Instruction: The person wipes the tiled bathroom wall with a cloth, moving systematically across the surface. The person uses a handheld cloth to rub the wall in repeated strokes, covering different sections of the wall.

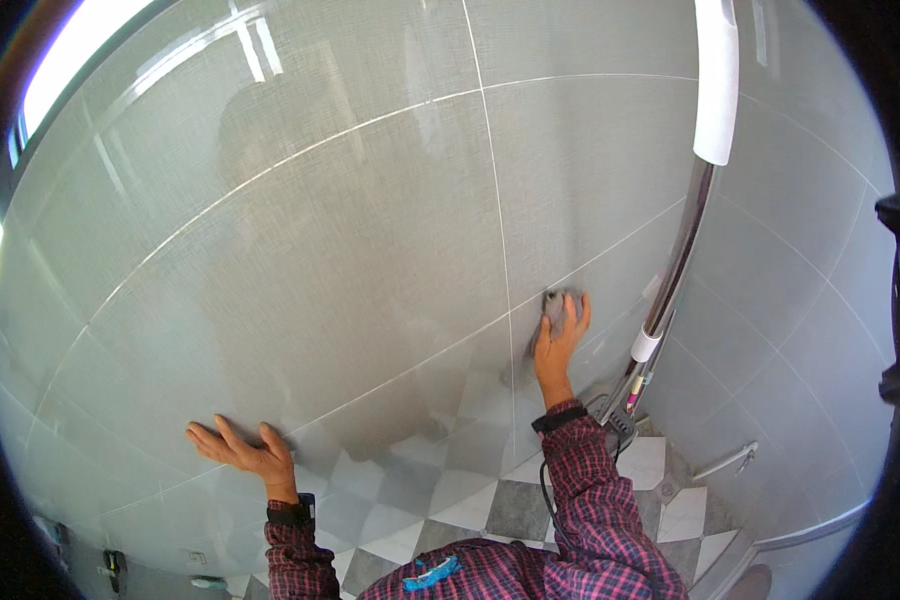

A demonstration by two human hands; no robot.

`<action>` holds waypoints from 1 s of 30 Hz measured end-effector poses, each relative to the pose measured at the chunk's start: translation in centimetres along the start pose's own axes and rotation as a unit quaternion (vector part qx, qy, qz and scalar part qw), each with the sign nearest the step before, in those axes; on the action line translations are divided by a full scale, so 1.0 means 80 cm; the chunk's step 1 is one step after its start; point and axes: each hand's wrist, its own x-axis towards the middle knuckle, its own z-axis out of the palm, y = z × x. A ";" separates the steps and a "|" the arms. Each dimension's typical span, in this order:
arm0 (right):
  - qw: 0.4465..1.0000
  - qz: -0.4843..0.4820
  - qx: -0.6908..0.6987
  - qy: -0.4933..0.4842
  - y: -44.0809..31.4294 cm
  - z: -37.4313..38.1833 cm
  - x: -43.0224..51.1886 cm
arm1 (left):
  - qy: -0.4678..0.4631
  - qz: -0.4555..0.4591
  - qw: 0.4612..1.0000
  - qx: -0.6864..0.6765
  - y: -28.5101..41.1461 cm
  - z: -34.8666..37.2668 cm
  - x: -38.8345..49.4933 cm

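Observation:
A glossy grey tiled wall (345,285) with pale grout lines stands before me. My left hand (247,454) rests against it at the lower left, fingers apart and nothing in them. To the right, my right hand (561,341) presses a small grey cloth or pad (555,306) to the tiles. The cloth touches the wall beside the crossing of two grout lines, and my fingers partly hide it. Both forearms are in plaid sleeves with dark bands at the wrists.
A metal pipe (682,240) with a white sleeve (716,90) stands near the right corner. A grey power strip (621,427) is low by its foot. A white pipe (727,459) juts from the right wall. The floor (521,504) has checkered tiles. Bright windows are at the left.

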 end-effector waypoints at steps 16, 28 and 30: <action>0.977 -0.206 0.054 -0.022 -0.128 0.053 0.033 | -0.011 0.008 1.000 0.004 0.004 0.000 0.005; 0.994 0.072 0.025 -0.080 -0.050 0.003 -0.113 | -0.009 0.025 1.000 0.010 -0.011 0.008 -0.007; 0.994 0.034 0.081 -0.066 -0.093 0.020 -0.064 | -0.003 0.015 1.000 0.001 -0.012 0.009 -0.007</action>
